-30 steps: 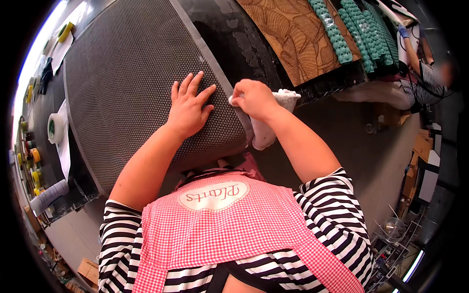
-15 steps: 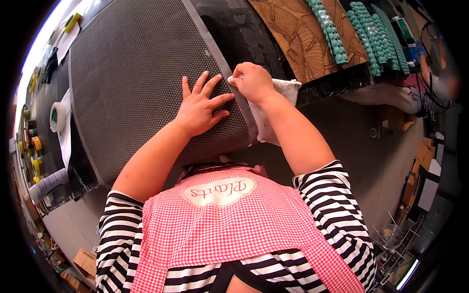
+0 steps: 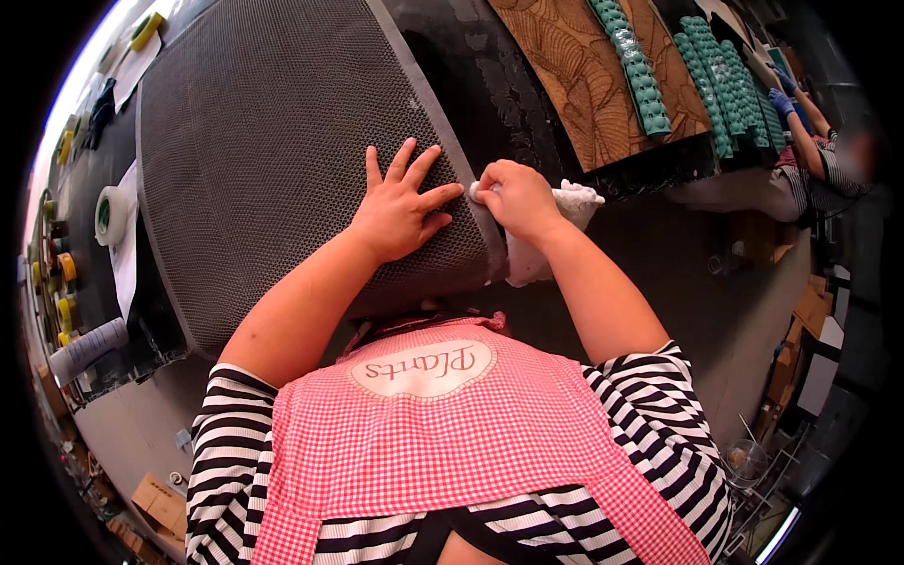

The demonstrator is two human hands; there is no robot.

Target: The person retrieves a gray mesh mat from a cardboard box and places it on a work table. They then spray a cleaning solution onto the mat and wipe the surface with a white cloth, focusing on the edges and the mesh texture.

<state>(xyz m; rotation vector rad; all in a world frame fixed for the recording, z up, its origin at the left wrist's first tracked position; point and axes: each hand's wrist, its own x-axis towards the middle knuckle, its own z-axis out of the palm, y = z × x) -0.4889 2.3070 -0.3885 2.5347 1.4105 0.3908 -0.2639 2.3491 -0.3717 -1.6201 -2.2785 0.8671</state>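
A dark grey textured mat (image 3: 273,141) with a smooth lighter border covers much of the black table. My left hand (image 3: 394,215) rests on it with fingers spread, close to the right border. In my right hand (image 3: 518,200) a white cloth (image 3: 532,259) is pinched between thumb and fingers. One bunched corner of the cloth touches the mat's border beside my left fingertips. The rest of it hangs below and behind my right hand, partly hidden by the wrist.
A brown patterned mat (image 3: 584,75) lies at the far right with a green bumpy roll (image 3: 633,71) on it. Several more green rolls (image 3: 720,85) lie beyond. Tape rolls (image 3: 111,215) and paper line the left side. A person in blue gloves (image 3: 783,102) works at the right.
My right hand has moved a little right and nearer to me along the mat's border with the cloth. The left hand has shifted slightly right. The co-worker's gloved hands have come into view.
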